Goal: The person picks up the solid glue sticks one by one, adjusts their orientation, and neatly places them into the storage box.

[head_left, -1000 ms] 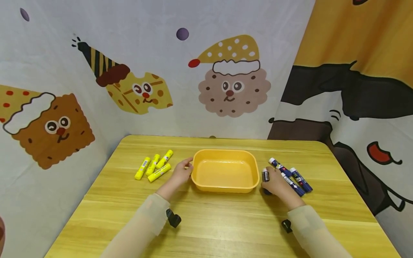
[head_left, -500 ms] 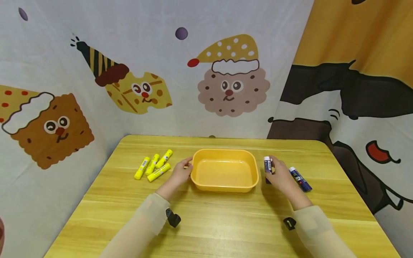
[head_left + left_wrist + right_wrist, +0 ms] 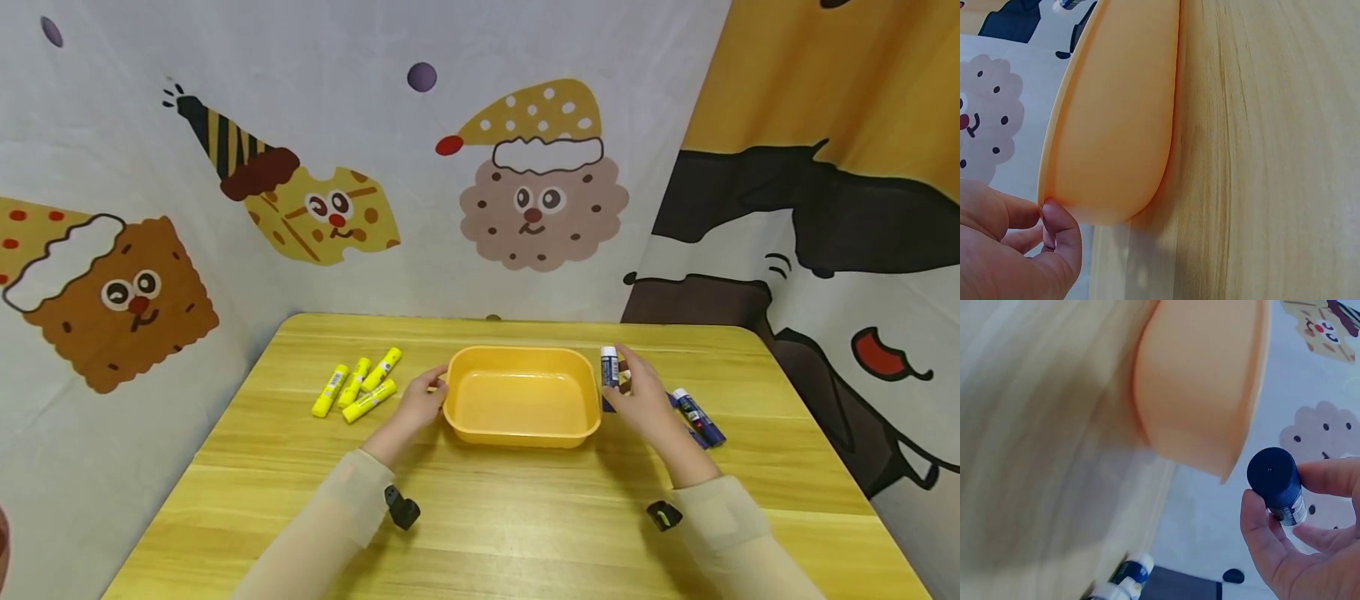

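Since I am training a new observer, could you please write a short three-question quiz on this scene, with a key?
1. Count: how many bright-yellow cylindrical tubes lie on the yellowish wood-grain table?
2. True or false: the left hand pinches the rim of the orange rectangular tub.
3. Choose: what is in the grip of the right hand?
A. A yellow tube
B. A dark-blue cylindrical tube with a white end
C. Nothing

Key: 1. Four. 2. True. 3. B.
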